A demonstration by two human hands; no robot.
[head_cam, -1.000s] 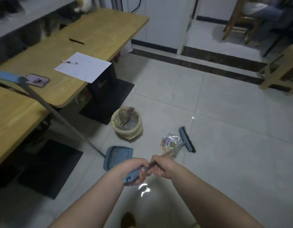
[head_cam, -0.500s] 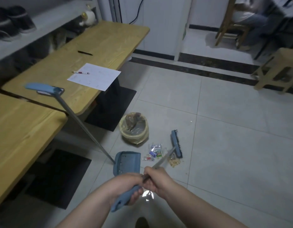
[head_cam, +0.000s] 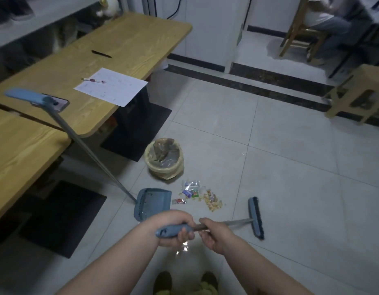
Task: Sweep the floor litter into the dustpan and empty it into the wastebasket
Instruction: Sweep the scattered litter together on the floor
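Both hands grip a blue broom. My left hand (head_cam: 171,227) closes on its blue handle end and my right hand (head_cam: 213,233) on the metal shaft. The broom head (head_cam: 255,218) rests on the tiles, to the right of the litter (head_cam: 200,193), a small heap of wrappers and yellowish crumbs. A blue dustpan (head_cam: 153,206) stands on the floor just left of the litter, its long handle leaning up to the table edge. The lined wastebasket (head_cam: 164,159) stands behind the litter.
Two wooden tables (head_cam: 112,60) fill the left side, with a paper sheet, pens and a phone on them. Dark table bases (head_cam: 63,216) sit on the floor. A wooden stool (head_cam: 360,94) stands at the far right; a seated person (head_cam: 329,20) is behind it.
The broom head swung from behind the litter out to its right side, clear of the heap. The litter lies more spread out beside the dustpan. The view shifted slightly.
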